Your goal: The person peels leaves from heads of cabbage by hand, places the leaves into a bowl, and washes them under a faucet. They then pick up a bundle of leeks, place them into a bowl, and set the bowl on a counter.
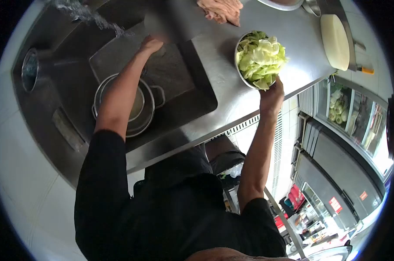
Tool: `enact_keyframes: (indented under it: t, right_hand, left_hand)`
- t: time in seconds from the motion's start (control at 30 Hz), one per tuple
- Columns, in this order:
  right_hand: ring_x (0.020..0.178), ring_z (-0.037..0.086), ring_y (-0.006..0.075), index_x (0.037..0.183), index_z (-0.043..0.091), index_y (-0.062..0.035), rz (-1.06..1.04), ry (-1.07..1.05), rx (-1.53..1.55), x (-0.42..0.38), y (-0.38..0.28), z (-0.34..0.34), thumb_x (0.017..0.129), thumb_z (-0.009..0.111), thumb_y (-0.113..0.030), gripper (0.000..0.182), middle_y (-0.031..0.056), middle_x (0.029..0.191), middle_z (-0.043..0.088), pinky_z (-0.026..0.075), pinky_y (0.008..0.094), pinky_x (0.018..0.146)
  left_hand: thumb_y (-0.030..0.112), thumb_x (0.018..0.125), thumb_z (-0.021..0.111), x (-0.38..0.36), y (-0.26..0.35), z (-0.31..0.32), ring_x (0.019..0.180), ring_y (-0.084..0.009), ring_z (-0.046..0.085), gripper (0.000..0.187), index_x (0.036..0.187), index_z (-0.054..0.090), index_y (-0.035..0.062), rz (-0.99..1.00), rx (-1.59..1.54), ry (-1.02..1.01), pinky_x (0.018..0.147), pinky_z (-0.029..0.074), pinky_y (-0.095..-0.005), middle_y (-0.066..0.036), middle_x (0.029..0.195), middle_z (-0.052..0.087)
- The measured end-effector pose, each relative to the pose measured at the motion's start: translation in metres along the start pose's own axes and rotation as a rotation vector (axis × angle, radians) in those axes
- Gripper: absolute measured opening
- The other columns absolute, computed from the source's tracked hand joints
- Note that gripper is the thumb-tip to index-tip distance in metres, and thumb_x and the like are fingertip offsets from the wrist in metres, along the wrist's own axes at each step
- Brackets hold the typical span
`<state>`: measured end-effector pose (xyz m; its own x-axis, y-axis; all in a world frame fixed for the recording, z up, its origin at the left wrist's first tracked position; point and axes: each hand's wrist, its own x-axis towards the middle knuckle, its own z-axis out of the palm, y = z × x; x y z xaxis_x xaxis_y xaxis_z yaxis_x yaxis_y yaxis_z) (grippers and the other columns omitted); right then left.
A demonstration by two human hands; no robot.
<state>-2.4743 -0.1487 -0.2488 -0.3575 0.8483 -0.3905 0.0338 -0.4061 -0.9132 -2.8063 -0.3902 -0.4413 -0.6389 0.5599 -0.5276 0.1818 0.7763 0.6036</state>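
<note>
A metal bowl (238, 65) heaped with torn green lettuce (261, 58) rests on the steel counter, and my right hand (273, 95) grips its near right rim. The thumb shows at the edge; the other fingers are mostly hidden. Over the sink (179, 93), my left hand (151, 45) looks curled closed beside a blurred grey shape (171, 21). What it holds, if anything, is hidden. Below my left forearm, a metal pot with side handles (151, 111) stands in the sink, partly covered by the arm, with a round vessel inside it.
Water (90, 15) splashes at the upper left. Pale pink raw meat (221, 9) lies on the counter's far side. A thick round cutting board (335, 42) stands at the right, near an orange-handled tool (366, 70). A glass-doored fridge (349, 108) is to the right.
</note>
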Motion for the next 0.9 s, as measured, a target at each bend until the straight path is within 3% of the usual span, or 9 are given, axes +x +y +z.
enact_keyframes:
  t: [0.13, 0.27, 0.37, 0.43, 0.53, 0.63, 0.73, 0.8, 0.9]
  right_hand:
    - [0.107, 0.062, 0.023, 0.141, 0.045, 0.0006, -0.083, 0.032, -0.192, -0.059, -0.008, -0.095, 0.1, 0.048, -0.038, 0.056, 0.0144, 0.129, 0.058, 0.051, 0.0358, 0.086]
    - [0.092, 0.065, 0.0225, 0.137, 0.049, 0.0032, 0.178, 0.258, -0.516, -0.131, 0.032, -0.211, 0.097, 0.056, -0.042, 0.061, 0.0166, 0.124, 0.061, 0.052, 0.0318, 0.069]
    - [0.082, 0.066, 0.0225, 0.132, 0.055, 0.0007, 0.539, 0.25, -0.783, -0.213, 0.102, -0.32, 0.094, 0.06, -0.048, 0.062, 0.0143, 0.117, 0.063, 0.052, 0.0331, 0.061]
    - [0.077, 0.067, 0.0254, 0.126, 0.056, -0.002, 0.783, 0.36, -0.653, -0.284, 0.14, -0.349, 0.093, 0.06, -0.05, 0.058, 0.0135, 0.113, 0.064, 0.052, 0.0363, 0.058]
    - [0.082, 0.066, 0.0276, 0.125, 0.053, -0.0047, 1.08, 0.481, -0.472, -0.389, 0.165, -0.364, 0.091, 0.059, -0.054, 0.06, 0.0143, 0.111, 0.064, 0.051, 0.0412, 0.063]
    - [0.087, 0.066, 0.0286, 0.127, 0.052, -0.0062, 1.289, 0.477, -0.31, -0.443, 0.174, -0.367, 0.093, 0.053, -0.048, 0.053, 0.0149, 0.11, 0.064, 0.05, 0.043, 0.07]
    - [0.087, 0.066, 0.0293, 0.12, 0.057, -0.008, 1.305, 0.399, -0.259, -0.457, 0.197, -0.382, 0.09, 0.055, -0.046, 0.048, 0.0136, 0.1, 0.066, 0.051, 0.0433, 0.072]
    - [0.079, 0.066, 0.0294, 0.109, 0.058, -0.0075, 1.335, 0.401, -0.068, -0.448, 0.247, -0.423, 0.085, 0.061, -0.039, 0.039, 0.0122, 0.09, 0.064, 0.051, 0.0418, 0.071]
    - [0.064, 0.062, 0.024, 0.085, 0.058, -0.0093, 1.123, 0.461, -0.147, -0.356, 0.199, -0.396, 0.091, 0.059, -0.035, 0.026, 0.0064, 0.073, 0.059, 0.049, 0.0406, 0.055]
  left_hand:
    - [0.037, 0.093, 0.048, 0.07, -0.041, 0.089, 0.131, -0.028, 0.05, 0.043, 0.126, 0.063, 0.0133, -0.157, 0.428, -0.155, 0.104, 0.043, -0.0445, -0.012, 0.137, 0.058]
    - [0.04, 0.093, 0.045, 0.12, -0.119, 0.209, 0.137, -0.0282, 0.038, 0.056, 0.141, 0.047, 0.0114, -0.062, 0.533, 0.101, 0.1, 0.042, -0.0521, -0.011, 0.141, 0.052]
    - [0.03, 0.09, 0.052, 0.102, -0.112, 0.188, 0.122, -0.0256, 0.046, 0.045, 0.13, 0.053, 0.0086, -0.153, 0.33, -0.001, 0.09, 0.046, -0.0467, -0.01, 0.129, 0.057]
    - [0.023, 0.088, 0.056, 0.09, -0.117, 0.169, 0.112, -0.0238, 0.051, 0.038, 0.122, 0.057, 0.0068, -0.179, 0.077, 0.019, 0.083, 0.049, -0.0431, -0.01, 0.121, 0.06]
    - [0.012, 0.085, 0.063, 0.072, -0.108, 0.137, 0.097, -0.0212, 0.059, 0.027, 0.111, 0.063, 0.0041, -0.158, -0.659, 0.114, 0.073, 0.053, -0.0376, -0.009, 0.108, 0.065]
    - [0.002, 0.084, 0.066, 0.018, -0.043, 0.086, 0.088, -0.0192, 0.065, 0.02, 0.104, 0.066, 0.0011, 0.179, -0.916, 0.411, 0.065, 0.056, -0.0322, -0.01, 0.1, 0.068]
    - [-0.004, 0.091, 0.063, -0.106, 0.132, 0.022, 0.087, -0.0151, 0.064, 0.014, 0.105, 0.065, -0.0014, 0.379, -0.768, 0.649, 0.064, 0.057, -0.0239, -0.009, 0.102, 0.067]
    - [-0.004, 0.09, 0.064, -0.155, 0.202, 0.012, 0.087, -0.0159, 0.064, 0.018, 0.108, 0.065, -0.002, 0.576, -0.736, 0.689, 0.063, 0.057, -0.0243, -0.009, 0.102, 0.066]
    - [-0.002, 0.09, 0.065, -0.172, 0.251, 0.022, 0.089, -0.0153, 0.063, 0.019, 0.109, 0.065, -0.0003, 0.699, -0.66, 0.528, 0.065, 0.058, -0.0256, -0.007, 0.103, 0.065]
